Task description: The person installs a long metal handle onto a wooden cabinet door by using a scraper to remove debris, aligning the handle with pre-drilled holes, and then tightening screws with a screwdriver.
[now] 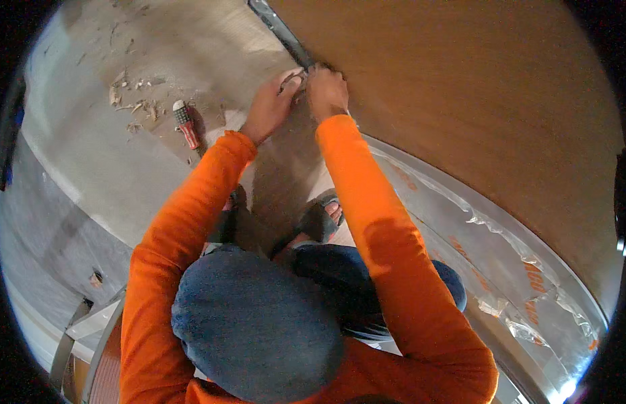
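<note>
My left hand (272, 104) and my right hand (326, 91) meet at the lower edge of a large brown wooden panel (461, 87), where a metal frame strip (283, 30) runs along it. Both hands have their fingers closed and pressed on that edge. Something thin, perhaps protective film, seems pinched between them, but it is too small to tell. Both sleeves are orange. A red and white screwdriver (186, 124) lies on the floor to the left of my left hand.
Wood chips and debris (134, 101) lie scattered on the grey floor at upper left. Peeled clear film with orange print (522, 283) hangs along the metal frame at lower right. My knees in blue jeans (259, 323) and a sandalled foot (323, 219) are below.
</note>
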Demonstrator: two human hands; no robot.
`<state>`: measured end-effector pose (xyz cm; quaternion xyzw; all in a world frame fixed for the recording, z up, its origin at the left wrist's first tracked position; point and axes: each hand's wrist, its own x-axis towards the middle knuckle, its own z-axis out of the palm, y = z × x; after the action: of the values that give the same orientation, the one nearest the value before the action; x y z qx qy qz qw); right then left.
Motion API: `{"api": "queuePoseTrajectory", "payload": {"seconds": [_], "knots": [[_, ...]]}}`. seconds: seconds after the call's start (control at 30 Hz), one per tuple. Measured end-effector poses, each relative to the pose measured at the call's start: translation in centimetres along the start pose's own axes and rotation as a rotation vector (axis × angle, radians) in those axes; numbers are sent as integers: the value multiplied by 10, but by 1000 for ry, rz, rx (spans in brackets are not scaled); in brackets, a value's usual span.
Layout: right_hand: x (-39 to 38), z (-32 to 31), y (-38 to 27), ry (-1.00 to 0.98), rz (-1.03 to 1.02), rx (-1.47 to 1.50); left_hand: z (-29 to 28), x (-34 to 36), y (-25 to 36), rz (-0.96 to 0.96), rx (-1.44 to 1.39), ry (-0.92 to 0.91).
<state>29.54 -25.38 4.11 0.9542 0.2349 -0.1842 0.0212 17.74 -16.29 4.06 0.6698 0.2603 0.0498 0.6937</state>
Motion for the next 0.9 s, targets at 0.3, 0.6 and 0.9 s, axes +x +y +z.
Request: {"api": "queuePoseTrajectory", "payload": {"seconds": [0.3, 0.6, 0.9], "knots": [[-27, 19, 8, 200, -80, 297, 21, 22, -20, 173, 93, 51], [-14, 53, 23, 374, -380, 482, 30, 9, -38, 18, -25, 84], [-50, 81, 60, 138, 271, 1613, 59, -25, -24, 195, 532, 26]]}}
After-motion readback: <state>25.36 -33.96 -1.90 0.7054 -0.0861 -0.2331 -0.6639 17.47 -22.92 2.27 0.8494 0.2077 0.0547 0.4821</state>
